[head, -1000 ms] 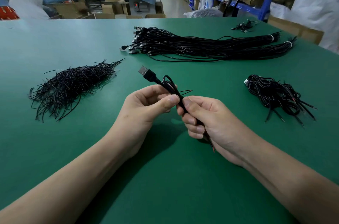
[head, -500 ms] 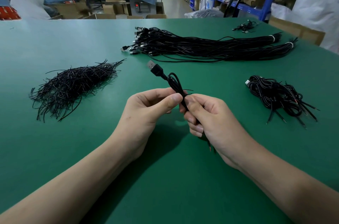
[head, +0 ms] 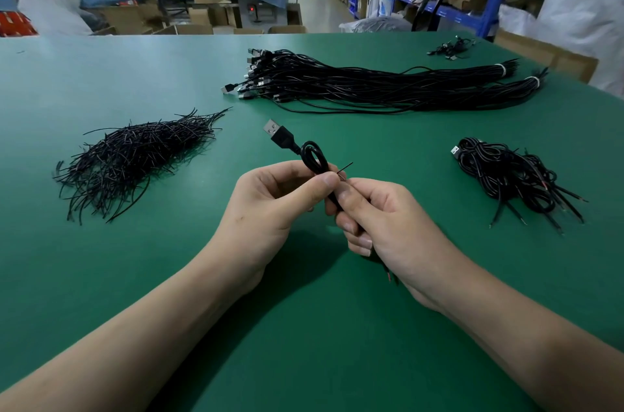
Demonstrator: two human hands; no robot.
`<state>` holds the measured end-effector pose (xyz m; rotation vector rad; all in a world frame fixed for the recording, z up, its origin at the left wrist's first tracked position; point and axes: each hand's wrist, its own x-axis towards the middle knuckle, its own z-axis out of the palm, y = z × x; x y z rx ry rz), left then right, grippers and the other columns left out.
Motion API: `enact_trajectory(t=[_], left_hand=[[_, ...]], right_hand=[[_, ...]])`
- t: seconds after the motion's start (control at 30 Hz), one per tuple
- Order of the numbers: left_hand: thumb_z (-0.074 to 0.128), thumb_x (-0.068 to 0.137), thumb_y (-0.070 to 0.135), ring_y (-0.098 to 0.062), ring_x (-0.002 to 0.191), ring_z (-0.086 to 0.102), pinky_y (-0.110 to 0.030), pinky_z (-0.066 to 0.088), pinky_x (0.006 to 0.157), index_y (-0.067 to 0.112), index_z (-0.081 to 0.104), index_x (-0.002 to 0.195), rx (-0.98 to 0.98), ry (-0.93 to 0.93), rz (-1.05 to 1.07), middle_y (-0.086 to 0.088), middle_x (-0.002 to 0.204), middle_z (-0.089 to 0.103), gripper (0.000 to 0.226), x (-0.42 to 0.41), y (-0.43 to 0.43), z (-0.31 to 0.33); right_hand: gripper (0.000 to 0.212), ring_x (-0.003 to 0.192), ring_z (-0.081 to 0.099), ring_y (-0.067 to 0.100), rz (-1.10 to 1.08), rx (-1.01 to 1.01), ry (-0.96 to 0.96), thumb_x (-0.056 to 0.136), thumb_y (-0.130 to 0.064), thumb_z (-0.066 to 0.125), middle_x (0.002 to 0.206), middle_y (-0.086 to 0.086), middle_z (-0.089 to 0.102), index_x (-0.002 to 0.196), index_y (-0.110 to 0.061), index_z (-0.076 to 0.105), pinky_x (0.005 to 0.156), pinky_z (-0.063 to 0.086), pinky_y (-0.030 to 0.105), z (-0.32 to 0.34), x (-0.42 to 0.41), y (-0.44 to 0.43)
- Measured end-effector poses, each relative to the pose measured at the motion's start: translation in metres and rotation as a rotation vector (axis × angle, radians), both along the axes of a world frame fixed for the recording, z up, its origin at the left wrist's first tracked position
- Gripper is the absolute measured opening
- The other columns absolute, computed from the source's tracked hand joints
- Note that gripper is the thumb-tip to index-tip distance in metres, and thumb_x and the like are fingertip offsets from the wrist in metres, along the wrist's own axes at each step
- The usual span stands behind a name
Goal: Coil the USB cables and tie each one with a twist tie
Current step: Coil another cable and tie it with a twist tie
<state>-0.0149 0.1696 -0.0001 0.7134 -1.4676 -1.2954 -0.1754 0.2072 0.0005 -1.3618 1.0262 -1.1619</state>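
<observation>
USB cable [head: 312, 158] coiled and held above the counter [head: 304, 327] at centre, my left hand [head: 270, 205] pinching it below the plug with thumb and fingers [head: 280, 173], right hand [head: 381, 226] curled round the lower coil — a twist tie [head: 345, 168] pokes out between the thumbs

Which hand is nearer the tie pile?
Left. The left hand is just right of the tie pile; the right hand is farther right, beyond it. Both hold the cable.
</observation>
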Motion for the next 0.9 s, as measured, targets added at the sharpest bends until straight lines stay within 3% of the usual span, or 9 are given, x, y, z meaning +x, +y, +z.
enact_trajectory(t=[0.13,0.23,0.33,0.4,0.5,0.67,0.77,0.9], left_hand=[[0.072,0.083,0.024,-0.008,0.07,0.063,-0.012,0.048,0.07,0.006,0.078,0.093,-0.013,0.013,0.003,-0.009,0.079,0.071,0.021,0.0,0.0,0.001],[0.073,0.082,0.024,-0.008,0.073,0.064,-0.015,0.05,0.073,0.007,0.079,0.094,-0.009,0.012,0.016,-0.003,0.083,0.075,0.021,0.001,0.0,0.001],[0.073,0.082,0.025,-0.004,0.081,0.069,-0.013,0.05,0.074,0.009,0.079,0.094,-0.022,-0.003,0.047,-0.003,0.092,0.079,0.02,0.002,0.001,0.003],[0.073,0.082,0.027,-0.006,0.085,0.069,-0.016,0.051,0.075,0.012,0.079,0.094,-0.023,-0.033,0.072,-0.004,0.096,0.079,0.02,0.003,0.0,0.004],[0.074,0.08,0.027,-0.01,0.082,0.069,-0.022,0.054,0.074,0.012,0.079,0.094,0.002,-0.061,0.071,-0.005,0.093,0.079,0.021,0.004,-0.001,0.002],[0.074,0.08,0.028,-0.022,0.08,0.069,-0.035,0.054,0.078,0.004,0.076,0.097,0.036,-0.073,0.044,-0.018,0.092,0.076,0.03,0.002,0.0,0.002],[0.074,0.081,0.026,-0.026,0.084,0.068,-0.05,0.054,0.087,0.003,0.075,0.099,0.046,-0.075,0.041,-0.022,0.095,0.075,0.029,0.003,0.001,0.003],[0.074,0.082,0.026,-0.021,0.082,0.07,-0.041,0.055,0.083,0.006,0.076,0.097,0.032,-0.095,0.021,-0.016,0.091,0.077,0.025,0.002,0.002,0.003]], right_hand=[[0.036,0.047,0.033,0.01,-0.027,-0.019,0.064,0.107,-0.03,0.046,0.059,-0.002,0.047,0.081,-0.016,0.066,0.045,0.029,0.022,0.0,0.0,0.0],[0.033,0.052,0.05,0.011,-0.052,-0.049,0.164,0.106,-0.03,0.048,0.065,-0.001,0.061,0.086,-0.024,0.072,0.051,0.041,0.02,0.003,-0.002,0.002],[0.017,0.072,0.067,0.011,-0.153,-0.146,0.252,0.102,-0.03,0.058,0.085,-0.004,0.074,0.095,-0.025,0.073,0.067,0.053,0.028,0.005,-0.007,0.002],[0.007,0.084,0.067,0.013,-0.267,-0.249,0.299,0.097,-0.029,0.065,0.093,-0.007,0.072,0.099,-0.028,0.071,0.075,0.056,0.034,0.005,-0.01,0.001],[0.008,0.083,0.065,0.012,-0.328,-0.352,0.266,0.092,-0.024,0.071,0.091,-0.007,0.069,0.099,-0.028,0.072,0.072,0.055,0.028,0.007,-0.009,0.003],[0.012,0.08,0.068,0.017,-0.309,-0.329,0.171,0.088,-0.013,0.077,0.085,-0.002,0.074,0.094,-0.023,0.078,0.071,0.058,0.038,0.009,-0.009,0.003],[0.012,0.071,0.063,0.01,-0.218,-0.241,0.045,0.091,-0.01,0.072,0.084,0.0,0.075,0.095,-0.019,0.079,0.062,0.051,0.022,0.011,-0.01,0.002],[0.012,0.065,0.058,0.009,-0.174,-0.135,-0.035,0.095,-0.014,0.067,0.077,0.002,0.072,0.093,-0.015,0.079,0.057,0.048,0.02,0.011,-0.016,-0.001]])
